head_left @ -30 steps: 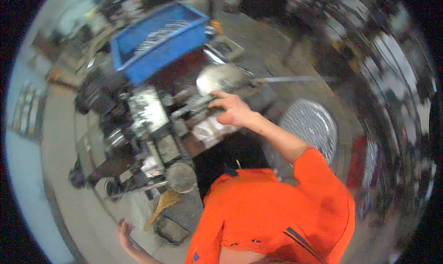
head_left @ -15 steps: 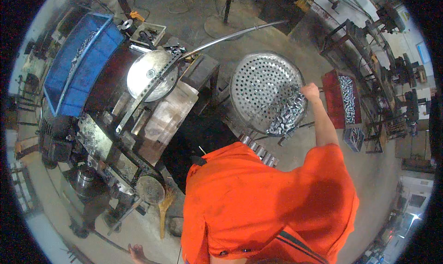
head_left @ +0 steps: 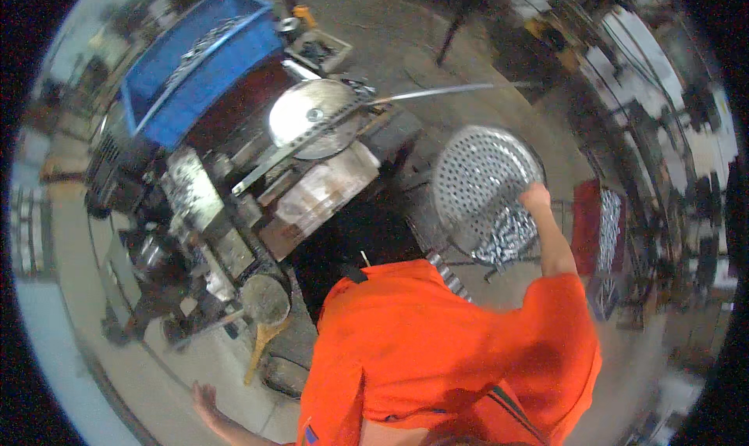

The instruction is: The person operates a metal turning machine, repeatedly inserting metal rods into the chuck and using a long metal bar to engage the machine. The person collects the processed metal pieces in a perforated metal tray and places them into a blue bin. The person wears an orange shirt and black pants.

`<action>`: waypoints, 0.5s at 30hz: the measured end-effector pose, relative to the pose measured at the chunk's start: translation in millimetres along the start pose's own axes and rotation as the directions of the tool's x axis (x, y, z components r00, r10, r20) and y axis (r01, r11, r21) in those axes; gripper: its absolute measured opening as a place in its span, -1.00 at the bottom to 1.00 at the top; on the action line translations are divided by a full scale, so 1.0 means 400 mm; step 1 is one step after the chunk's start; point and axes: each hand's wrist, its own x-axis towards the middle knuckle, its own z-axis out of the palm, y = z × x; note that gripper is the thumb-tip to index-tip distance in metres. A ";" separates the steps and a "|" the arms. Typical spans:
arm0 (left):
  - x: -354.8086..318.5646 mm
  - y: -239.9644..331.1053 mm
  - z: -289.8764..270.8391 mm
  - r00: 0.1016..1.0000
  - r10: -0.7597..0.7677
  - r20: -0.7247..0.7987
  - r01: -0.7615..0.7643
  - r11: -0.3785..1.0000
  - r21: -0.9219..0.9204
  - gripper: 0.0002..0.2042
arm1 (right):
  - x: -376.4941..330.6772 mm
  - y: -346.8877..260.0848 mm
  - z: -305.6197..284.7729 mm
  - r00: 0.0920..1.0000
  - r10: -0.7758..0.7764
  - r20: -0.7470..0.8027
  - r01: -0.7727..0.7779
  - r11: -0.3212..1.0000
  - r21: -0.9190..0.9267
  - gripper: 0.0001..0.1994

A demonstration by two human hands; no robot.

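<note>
A round grey metal pan (head_left: pixel 472 165) full of holes stands right of centre. Small shiny metal parts (head_left: pixel 505 234) are heaped on its near right side. My right hand (head_left: pixel 535 197) is closed over the pan's right rim, just beside the heap; the undersides of its fingers are hidden. At the lower left, my left hand (head_left: pixel 205 404) hangs out to the side with its fingers apart, holding nothing. It is nearest to a yellow-handled brush (head_left: pixel 261 345), but does not touch it.
Left of the pan stands a workbench machine with a round metal disc (head_left: pixel 300 117) and a long perforated bar (head_left: pixel 292 153). A blue bin (head_left: pixel 199 79) is at the far left. A red bin (head_left: pixel 587 224) of metal parts stands right of the pan.
The view has shifted, so the bench and pan appear farther right and lower. My left hand has come further into view, with fingers spread. My right hand stays at the pan's rim.
</note>
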 end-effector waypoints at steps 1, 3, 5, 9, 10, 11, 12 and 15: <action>-0.026 0.005 0.034 1.000 0.017 -0.024 -0.019 0.997 -0.079 -0.47 | -0.023 -0.005 -0.020 0.999 -0.010 0.033 0.011 1.000 -0.006 -0.65; -0.006 -0.023 -0.017 0.964 0.246 0.104 -0.261 0.951 0.163 -0.62 | 0.021 0.004 0.030 0.993 -0.112 0.025 0.114 0.987 -0.116 -0.69; -0.008 0.003 0.040 0.997 -0.006 -0.078 0.006 1.000 0.001 -0.52 | 0.049 0.026 0.057 0.987 -0.160 0.027 0.162 0.970 -0.180 -0.69; -0.083 0.016 0.049 0.992 0.127 0.013 -0.127 0.992 0.004 -0.53 | 0.015 -0.047 -0.005 0.987 -0.157 -0.034 0.152 0.982 -0.115 -0.63; -0.084 0.010 0.053 0.992 0.127 0.001 -0.127 0.992 0.014 -0.52 | 0.051 -0.026 0.032 0.989 -0.136 -0.060 0.132 0.989 -0.059 -0.62; -0.111 0.024 0.088 0.987 0.163 0.005 -0.163 0.985 0.062 -0.52 | 0.085 0.000 0.060 0.989 -0.115 -0.092 0.115 0.993 -0.004 -0.60; -0.159 0.055 0.117 0.979 0.205 -0.016 -0.202 0.972 0.118 -0.51 | 0.079 -0.016 0.052 0.981 -0.186 -0.049 0.183 0.982 -0.048 -0.60; -0.157 0.062 0.105 0.976 0.216 -0.035 -0.212 0.974 0.078 -0.59 | 0.106 -0.003 0.082 0.940 -0.340 0.036 0.338 0.908 -0.249 -0.62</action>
